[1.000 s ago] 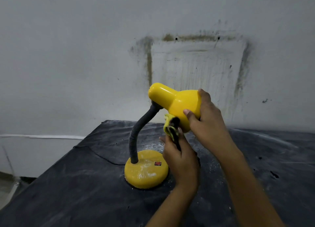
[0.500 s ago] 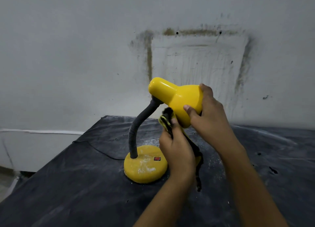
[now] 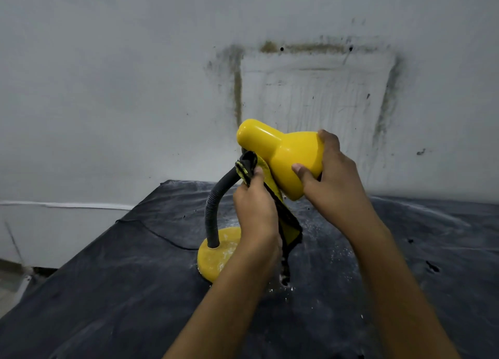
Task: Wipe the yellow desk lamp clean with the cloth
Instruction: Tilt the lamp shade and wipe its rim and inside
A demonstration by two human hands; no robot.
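The yellow desk lamp's shade (image 3: 280, 153) points right, on a grey flexible neck (image 3: 216, 207) rising from a round yellow base (image 3: 213, 258) dusted with white powder. My right hand (image 3: 332, 180) grips the wide rim of the shade, thumb on its near side. My left hand (image 3: 256, 210) grips a yellow and black cloth (image 3: 289, 223) and holds its upper end against the underside of the shade, where the neck joins. The cloth's lower part hangs down behind my left wrist.
The lamp stands on a table under a dark sheet (image 3: 108, 291) sprinkled with white dust. A thin black cord (image 3: 159, 234) runs left from the base. A stained white wall (image 3: 135, 88) rises right behind; the table's left edge drops to the floor.
My left hand has slid the cloth up and leftward along the shade's underside toward the neck joint. More cloth now hangs loose below. My right hand keeps its grip on the shade.
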